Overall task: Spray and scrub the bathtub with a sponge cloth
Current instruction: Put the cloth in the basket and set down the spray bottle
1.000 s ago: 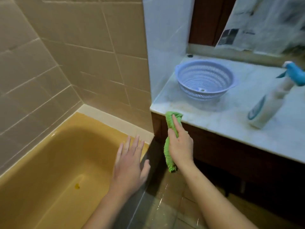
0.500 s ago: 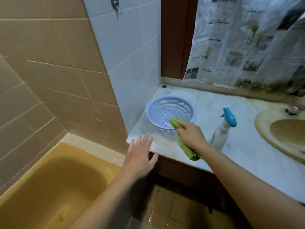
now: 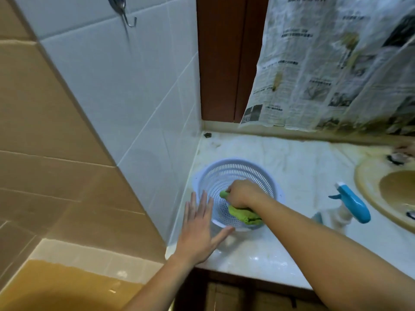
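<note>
My right hand (image 3: 241, 194) grips the green sponge cloth (image 3: 243, 215) inside the pale blue perforated basket (image 3: 267, 176) on the marble counter. The cloth hangs below my palm against the basket's near wall. With straight, spread fingers, my left hand (image 3: 199, 230) hovers at the counter's left edge just beside the basket's rim and holds nothing. A white spray bottle with a blue trigger head (image 3: 350, 203) stands to the right of my right forearm. A corner of the yellow-brown bathtub (image 3: 56, 286) shows at the bottom left.
The marble counter (image 3: 303, 162) runs to the right to a yellowish sink basin (image 3: 395, 189). White and tan tiled walls rise on the left, with a metal hook (image 3: 125, 12) high up. Newspaper sheets (image 3: 336, 63) hang behind the counter. A dark cabinet lies under the counter.
My right hand carried the green cloth up from beside the tub, over the counter edge and down into the basket. My left hand rose from the tub rim to the counter edge.
</note>
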